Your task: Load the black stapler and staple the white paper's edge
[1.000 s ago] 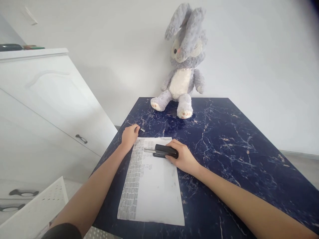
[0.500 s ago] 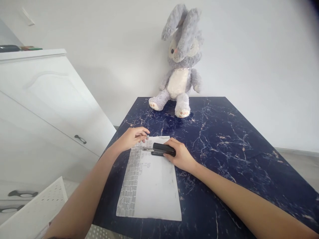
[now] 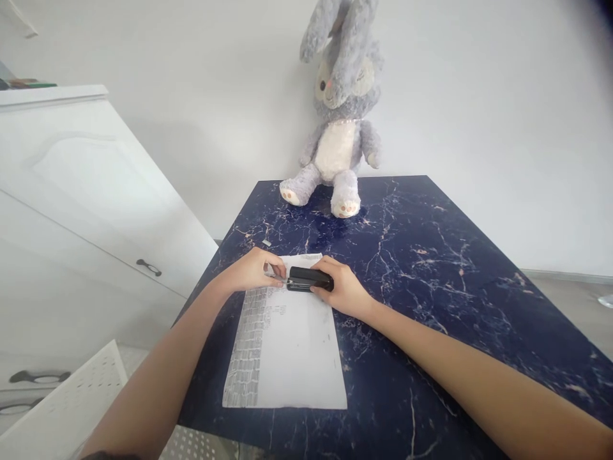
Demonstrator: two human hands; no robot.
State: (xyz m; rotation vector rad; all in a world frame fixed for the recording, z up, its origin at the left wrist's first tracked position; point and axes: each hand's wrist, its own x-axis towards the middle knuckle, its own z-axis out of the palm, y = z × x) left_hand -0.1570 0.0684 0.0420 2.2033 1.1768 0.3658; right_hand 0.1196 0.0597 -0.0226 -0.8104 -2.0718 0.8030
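A black stapler [image 3: 310, 278] lies sideways over the upper part of a printed sheet of paper [image 3: 301, 358]. My right hand [image 3: 345, 289] is closed around its right end, thumb below and fingers above. At its left end a thin metal part [image 3: 278, 276] juts out, and the fingers of my left hand [image 3: 257, 268] pinch it. Those fingertips partly hide the metal. A small pale piece [image 3: 266, 243] rests on the table just beyond my left hand; its kind is too small to make out.
A grey plush rabbit [image 3: 338, 147] sits at the far end of the dark blue marbled table [image 3: 412, 268], against the wall. White cabinets [image 3: 96, 191] stand on the left. A white perforated rack [image 3: 90, 390] is low beside the table's left edge.
My left hand has moved onto the stapler's metal end. The metal part sticks out less. A small grey piece that was at my left fingertips is gone from there; a pale piece now shows on the table.
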